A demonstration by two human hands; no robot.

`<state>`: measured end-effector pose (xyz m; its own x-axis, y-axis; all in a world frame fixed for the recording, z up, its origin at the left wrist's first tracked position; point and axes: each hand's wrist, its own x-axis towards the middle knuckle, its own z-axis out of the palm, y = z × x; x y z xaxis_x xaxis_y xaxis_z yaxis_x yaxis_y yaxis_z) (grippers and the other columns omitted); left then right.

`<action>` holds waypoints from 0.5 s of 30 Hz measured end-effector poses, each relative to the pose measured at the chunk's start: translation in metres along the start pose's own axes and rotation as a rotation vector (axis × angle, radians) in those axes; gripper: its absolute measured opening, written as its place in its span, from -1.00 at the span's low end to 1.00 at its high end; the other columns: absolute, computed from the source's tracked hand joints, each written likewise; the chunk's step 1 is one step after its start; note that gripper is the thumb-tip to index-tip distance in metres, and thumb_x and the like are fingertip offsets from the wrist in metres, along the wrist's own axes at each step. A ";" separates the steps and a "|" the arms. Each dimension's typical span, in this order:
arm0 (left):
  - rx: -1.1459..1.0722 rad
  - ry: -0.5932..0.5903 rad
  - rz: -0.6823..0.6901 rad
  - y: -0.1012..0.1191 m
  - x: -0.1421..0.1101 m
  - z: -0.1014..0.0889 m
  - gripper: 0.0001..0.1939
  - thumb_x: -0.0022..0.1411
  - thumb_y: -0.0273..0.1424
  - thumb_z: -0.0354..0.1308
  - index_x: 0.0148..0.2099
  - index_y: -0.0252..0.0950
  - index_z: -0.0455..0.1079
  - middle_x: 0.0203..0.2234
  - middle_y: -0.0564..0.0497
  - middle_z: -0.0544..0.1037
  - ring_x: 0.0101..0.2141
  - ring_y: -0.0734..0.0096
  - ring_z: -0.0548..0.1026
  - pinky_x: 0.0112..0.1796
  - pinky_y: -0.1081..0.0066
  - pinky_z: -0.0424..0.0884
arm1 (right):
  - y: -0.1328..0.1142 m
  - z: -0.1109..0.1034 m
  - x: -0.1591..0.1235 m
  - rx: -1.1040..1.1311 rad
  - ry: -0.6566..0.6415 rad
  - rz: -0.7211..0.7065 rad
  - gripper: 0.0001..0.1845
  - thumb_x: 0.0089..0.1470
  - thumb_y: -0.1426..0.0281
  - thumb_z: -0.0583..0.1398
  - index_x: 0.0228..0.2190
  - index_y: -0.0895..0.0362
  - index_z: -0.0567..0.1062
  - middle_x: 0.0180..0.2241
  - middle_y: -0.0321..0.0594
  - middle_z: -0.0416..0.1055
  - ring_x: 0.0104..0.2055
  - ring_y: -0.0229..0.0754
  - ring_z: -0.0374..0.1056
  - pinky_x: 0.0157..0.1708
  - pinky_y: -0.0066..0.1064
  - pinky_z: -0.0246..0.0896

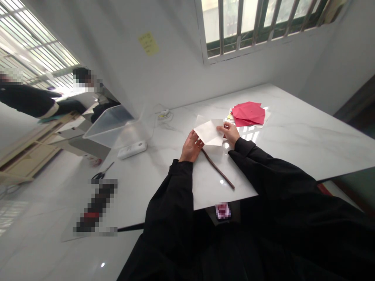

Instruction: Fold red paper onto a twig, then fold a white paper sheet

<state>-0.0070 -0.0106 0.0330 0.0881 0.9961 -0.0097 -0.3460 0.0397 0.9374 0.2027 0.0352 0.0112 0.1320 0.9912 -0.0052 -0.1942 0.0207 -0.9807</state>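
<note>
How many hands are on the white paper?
2: the left hand holds one side of the white paper, and the right hand holds the other side.

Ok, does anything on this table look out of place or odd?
Two things stand out. The red paper sheets lie fanned and unsquared on the white marble table, with corners poking out. A thin brown strip lies loose and diagonal beside the left hand, which holds a white paper sheet.

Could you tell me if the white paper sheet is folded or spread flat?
Folded: the white paper sheet shows a doubled layer along a crease, between the left hand and right hand.
</note>
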 end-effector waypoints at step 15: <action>0.008 0.085 0.083 -0.012 0.007 -0.002 -0.41 -0.10 -0.21 0.59 -0.06 -0.28 0.50 -0.31 0.03 0.59 -0.41 0.53 0.46 -0.45 0.54 0.32 | -0.016 0.011 -0.021 0.242 -0.209 0.158 -0.34 -0.17 -0.21 0.42 -0.36 0.07 0.42 -0.41 -0.33 0.39 -0.47 -0.30 0.25 -0.59 -0.50 0.08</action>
<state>-0.0044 -0.0039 0.0211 -0.0204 0.9990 0.0393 -0.3411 -0.0439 0.9390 0.1924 0.0156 0.0290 -0.1146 0.9894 -0.0886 -0.4245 -0.1294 -0.8961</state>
